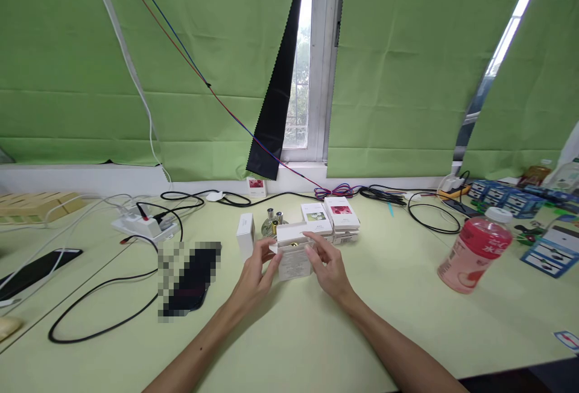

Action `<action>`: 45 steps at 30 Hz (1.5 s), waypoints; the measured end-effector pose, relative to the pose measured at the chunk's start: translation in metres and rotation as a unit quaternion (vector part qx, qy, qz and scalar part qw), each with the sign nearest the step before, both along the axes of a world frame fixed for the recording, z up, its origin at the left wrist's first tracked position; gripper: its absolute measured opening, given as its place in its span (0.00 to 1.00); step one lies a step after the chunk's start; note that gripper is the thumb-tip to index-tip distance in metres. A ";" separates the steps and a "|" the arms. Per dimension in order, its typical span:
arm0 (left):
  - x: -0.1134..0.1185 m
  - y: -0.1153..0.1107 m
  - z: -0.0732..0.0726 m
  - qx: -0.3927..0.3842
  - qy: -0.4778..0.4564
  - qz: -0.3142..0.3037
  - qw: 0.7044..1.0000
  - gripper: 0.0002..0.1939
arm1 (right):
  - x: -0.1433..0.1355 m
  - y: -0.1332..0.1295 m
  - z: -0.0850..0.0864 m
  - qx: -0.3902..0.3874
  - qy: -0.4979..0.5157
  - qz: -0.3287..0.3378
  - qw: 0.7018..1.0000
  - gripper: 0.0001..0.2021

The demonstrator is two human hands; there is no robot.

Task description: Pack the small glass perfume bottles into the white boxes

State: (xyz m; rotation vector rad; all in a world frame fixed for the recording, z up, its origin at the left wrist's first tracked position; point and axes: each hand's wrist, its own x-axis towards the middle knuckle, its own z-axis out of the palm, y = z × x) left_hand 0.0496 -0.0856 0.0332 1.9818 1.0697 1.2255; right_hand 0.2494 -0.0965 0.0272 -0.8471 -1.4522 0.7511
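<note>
An open white box (295,265) stands upright on the pale green table (289,339), its lid flap raised at the back and something gold-coloured showing inside. My left hand (260,266) grips its left side, thumb in front and fingers at the top left corner. On the right side, my right hand (330,263) holds it by the upper edge and flap. Close behind are several small metal cylinders (274,218) on a round base, partly hidden by the box. A narrow white box (246,235) stands to the left, and picture-labelled boxes (342,215) lie behind to the right.
A pink-labelled bottle (474,251) stands at the right, with blue boxes (509,197) behind it. Left are a partly pixelated dark phone (196,278), another phone (38,269), a power strip (145,227) and looping black cables. Green curtains (398,79) hang behind the table.
</note>
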 end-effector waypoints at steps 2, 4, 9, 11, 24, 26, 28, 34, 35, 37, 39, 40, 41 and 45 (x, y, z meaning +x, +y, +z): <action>0.001 0.000 0.001 -0.002 -0.001 -0.001 1.000 0.15 | 0.000 0.000 0.001 0.005 -0.006 -0.002 1.000 0.19; 0.001 -0.001 0.001 0.000 -0.003 0.003 1.000 0.15 | 0.000 -0.001 0.002 0.004 -0.007 -0.005 1.000 0.19; 0.004 -0.003 0.004 -0.001 -0.017 0.023 1.000 0.14 | -0.001 -0.002 0.001 -0.027 0.020 0.003 0.999 0.20; 0.006 -0.003 0.005 0.000 -0.022 0.031 0.999 0.14 | -0.002 -0.001 0.000 -0.037 0.035 0.010 0.999 0.20; 0.007 -0.004 0.000 0.028 -0.001 0.047 0.999 0.15 | -0.005 0.001 -0.002 -0.052 0.051 -0.007 0.997 0.17; 0.006 -0.004 -0.001 0.035 0.018 0.051 0.998 0.15 | -0.005 0.001 -0.002 -0.045 0.043 -0.014 0.998 0.17; 0.005 -0.004 -0.001 0.034 0.039 0.061 0.997 0.16 | -0.005 0.000 -0.002 -0.039 0.036 -0.018 0.998 0.17; 0.005 -0.004 0.002 0.041 0.066 0.083 0.993 0.19 | -0.005 -0.001 0.000 -0.027 0.021 -0.020 0.999 0.16; 0.005 -0.004 0.003 0.044 0.068 0.085 0.993 0.19 | -0.005 -0.001 0.000 -0.024 0.019 -0.020 0.999 0.16; 0.005 -0.004 0.004 0.049 0.070 0.086 0.993 0.20 | -0.005 -0.001 0.000 -0.019 0.013 -0.021 1.000 0.16; 0.005 -0.004 0.004 0.049 0.072 0.084 0.993 0.19 | -0.005 -0.001 0.000 -0.016 0.009 -0.021 1.000 0.17; 0.005 -0.004 0.004 0.048 0.072 0.083 0.993 0.19 | -0.005 -0.001 0.000 -0.015 0.007 -0.020 1.000 0.17; 0.005 -0.004 0.005 0.047 0.073 0.083 0.993 0.19 | -0.005 -0.001 0.000 -0.014 0.006 -0.019 1.000 0.17; 0.006 -0.005 0.006 0.049 0.074 0.079 0.993 0.19 | -0.005 -0.002 0.000 -0.007 -0.002 -0.021 1.000 0.17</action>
